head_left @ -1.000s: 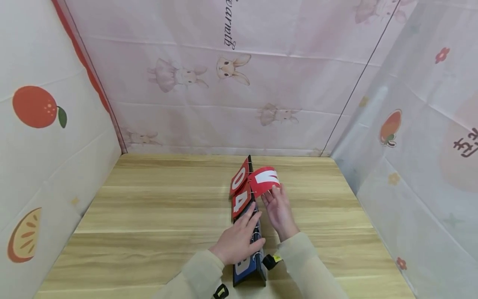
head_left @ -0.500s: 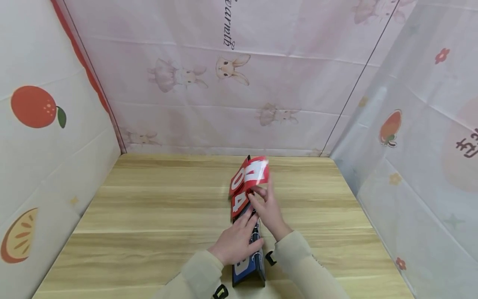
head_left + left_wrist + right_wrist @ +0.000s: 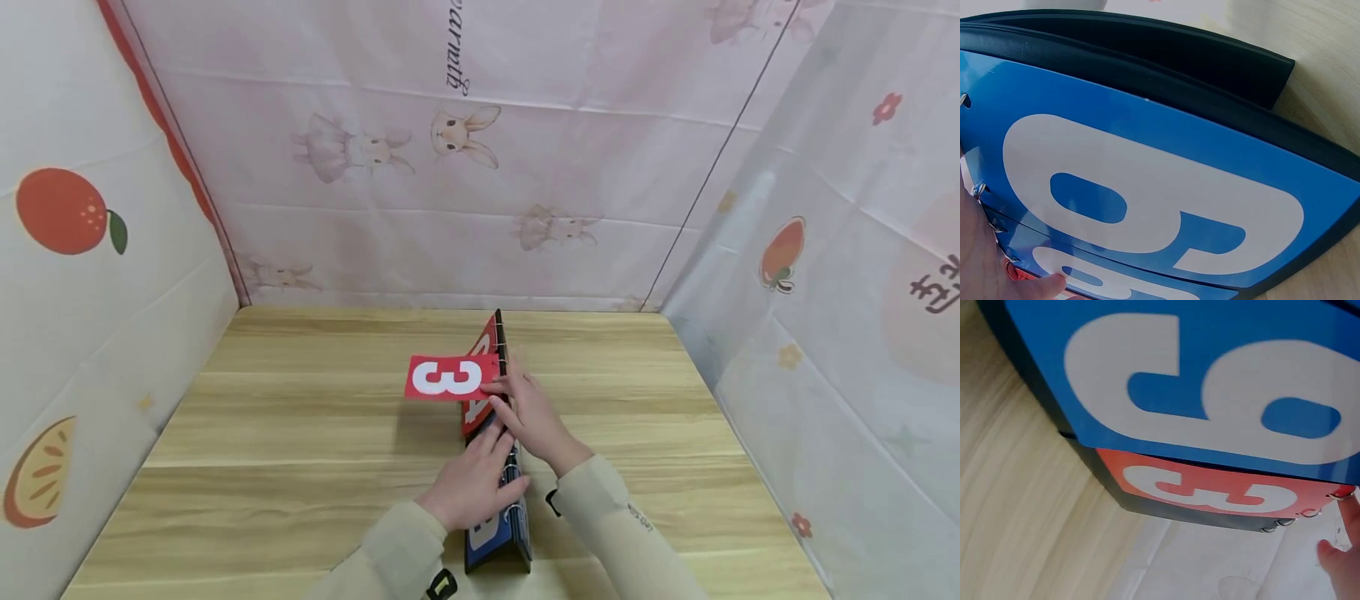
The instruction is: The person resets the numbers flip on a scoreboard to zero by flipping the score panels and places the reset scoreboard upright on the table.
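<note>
A tabletop flip scoreboard (image 3: 523,533) stands tent-like on the table, its red and blue number cards hung on metal rings. One red card with a white 3 (image 3: 447,378) juts out leftward from the ridge, over red cards that partly hide behind it. My right hand (image 3: 536,421) is at the ridge, fingertips touching this card near its rings. Across the nearer part of the scoreboard rests my left hand (image 3: 474,485), fingers laid over the ridge. In the left wrist view, a fingertip reaches a blue card with a 6 (image 3: 1094,275). The right wrist view shows another red 3 card (image 3: 1210,490).
The wooden table (image 3: 300,467) extends on both sides of the scoreboard. Printed cloth walls stand at the back (image 3: 420,258), left (image 3: 112,333) and right (image 3: 825,350).
The red card has swung over the ridge from right to left, now showing a 3. My right hand has followed it to the ridge. The left hand stays in place.
</note>
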The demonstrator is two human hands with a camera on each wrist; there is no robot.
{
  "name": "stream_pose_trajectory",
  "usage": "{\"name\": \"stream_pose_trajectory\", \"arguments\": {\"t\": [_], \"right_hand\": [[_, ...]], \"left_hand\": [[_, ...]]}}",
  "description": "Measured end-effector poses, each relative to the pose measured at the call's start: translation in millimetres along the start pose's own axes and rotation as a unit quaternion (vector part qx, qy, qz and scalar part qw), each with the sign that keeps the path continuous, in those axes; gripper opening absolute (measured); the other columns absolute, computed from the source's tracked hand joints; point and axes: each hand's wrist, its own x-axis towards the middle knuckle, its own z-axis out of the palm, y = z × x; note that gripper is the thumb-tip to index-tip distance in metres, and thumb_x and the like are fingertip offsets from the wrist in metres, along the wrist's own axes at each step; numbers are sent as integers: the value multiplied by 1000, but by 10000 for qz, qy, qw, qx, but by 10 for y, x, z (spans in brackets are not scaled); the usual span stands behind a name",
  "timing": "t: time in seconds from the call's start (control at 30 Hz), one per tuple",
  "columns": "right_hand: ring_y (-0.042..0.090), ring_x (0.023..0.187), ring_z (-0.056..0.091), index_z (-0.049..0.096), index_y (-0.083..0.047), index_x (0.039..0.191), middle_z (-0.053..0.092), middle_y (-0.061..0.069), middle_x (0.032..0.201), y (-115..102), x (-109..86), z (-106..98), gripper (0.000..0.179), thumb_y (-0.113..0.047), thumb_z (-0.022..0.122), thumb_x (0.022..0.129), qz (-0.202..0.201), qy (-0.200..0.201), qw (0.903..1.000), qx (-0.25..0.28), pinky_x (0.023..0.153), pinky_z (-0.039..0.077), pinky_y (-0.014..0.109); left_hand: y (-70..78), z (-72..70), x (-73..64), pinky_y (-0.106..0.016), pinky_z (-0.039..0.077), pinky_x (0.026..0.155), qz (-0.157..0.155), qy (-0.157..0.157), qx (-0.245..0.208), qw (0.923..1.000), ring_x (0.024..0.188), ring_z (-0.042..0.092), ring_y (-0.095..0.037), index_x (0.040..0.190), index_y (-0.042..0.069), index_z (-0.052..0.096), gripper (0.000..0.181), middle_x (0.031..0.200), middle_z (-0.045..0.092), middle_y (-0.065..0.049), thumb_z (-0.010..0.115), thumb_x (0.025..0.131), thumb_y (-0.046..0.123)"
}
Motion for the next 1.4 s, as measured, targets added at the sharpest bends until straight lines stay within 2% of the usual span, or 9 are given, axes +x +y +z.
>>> {"name": "stream_pose_trajectory", "arguments": {"t": [0.13,0.3,0.43,0.5,0.57,0.7,0.9,1.2,1.4], "right_hand": [[23,118,46,36,-10,144,60,7,122,-4,25,-28,50,-28,44,99,-250,-281,9971,-658,105,23,48],[25,120,44,50,-10,136,59,8,124,-12,47,-41,44,-33,40,100,-322,-452,9947,-864,105,23,51],[21,118,47,50,-8,135,59,7,121,17,-26,0,43,-30,46,99,286,-419,9948,878,102,32,46],[21,116,49,50,-7,134,59,7,121,41,-74,35,41,-27,48,98,817,-142,9723,2185,97,37,45],[23,117,49,48,-4,133,58,11,123,84,-103,84,41,-25,49,98,1309,405,9362,3235,97,38,43],[33,126,40,38,2,138,43,22,137,208,-114,221,51,-28,48,98,2095,1182,8886,3906,102,32,47],[41,138,5,3,-6,150,-4,19,154,399,-199,412,87,-62,37,92,3304,-265,8438,4220,105,12,61],[36,138,-12,-5,-8,149,-13,15,154,380,-197,414,92,-67,33,89,3373,-439,8524,3971,103,1,64],[35,138,11,8,-7,150,13,20,152,395,-201,404,73,-49,35,98,3009,78,8553,4216,107,11,55]], "left_hand": [[6,-2,4,-47,40,96,77,73,12,9999,137,23,-28,149,11,22,77,155,11,-9,38,91,60],[9,2,3,-46,39,97,207,221,107,9995,137,23,-28,149,10,22,75,155,10,-10,37,93,58],[9,24,-13,-47,41,95,180,127,63,9997,137,23,-27,149,10,23,76,156,8,-8,35,92,60],[5,32,-27,-48,42,93,195,116,-23,9997,138,22,-28,149,11,21,76,156,3,-6,33,92,60],[-3,37,-38,-48,43,91,257,198,-94,9994,138,21,-28,149,11,21,75,156,-2,-3,33,93,60],[-23,28,-43,-47,45,90,367,453,-31,9983,136,25,-28,149,13,21,74,156,-4,-2,33,93,60],[-28,-6,-44,-49,45,89,473,385,-48,9981,136,25,-30,151,16,15,74,156,-4,-2,33,93,60],[-33,-15,-40,-48,43,92,416,336,-65,9985,137,23,-27,151,18,14,74,157,-5,-1,35,93,59],[-15,19,-24,-48,45,89,331,302,-74,9990,137,23,-27,151,19,13,74,156,-5,0,32,93,60]]}}
